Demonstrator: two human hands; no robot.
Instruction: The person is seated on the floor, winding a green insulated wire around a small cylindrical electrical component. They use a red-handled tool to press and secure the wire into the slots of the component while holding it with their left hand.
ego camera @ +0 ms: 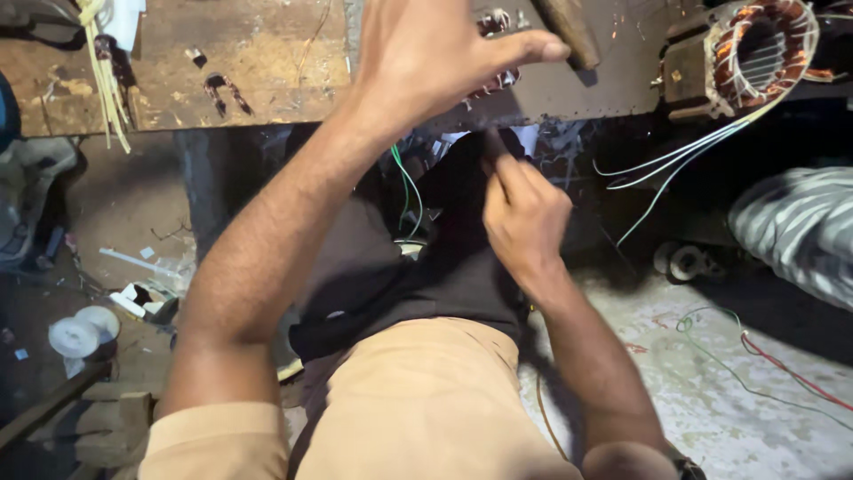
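Note:
My left hand (pixel 435 53) reaches up over the edge of a worn wooden workbench (pixel 249 62), fingers spread across a small wound coil part (pixel 498 36) that it mostly hides. Whether it grips the part I cannot tell. My right hand (pixel 524 213) is lower, below the bench edge, fingers pinched together with the index finger pointing up; whether it holds anything is too dark to tell. A green wire (pixel 410 191) hangs between my arms. A motor stator with copper windings (pixel 755 53) sits on the bench at the far right, with white and green leads (pixel 675 160) trailing down.
A wooden handle (pixel 569 31) lies on the bench by my left fingers. Pale cord (pixel 107 80) hangs at the bench's left. White tape rolls (pixel 82 333) and scraps lie on the floor left. Red and green wires (pixel 755 356) lie on the floor right, near striped cloth (pixel 800 231).

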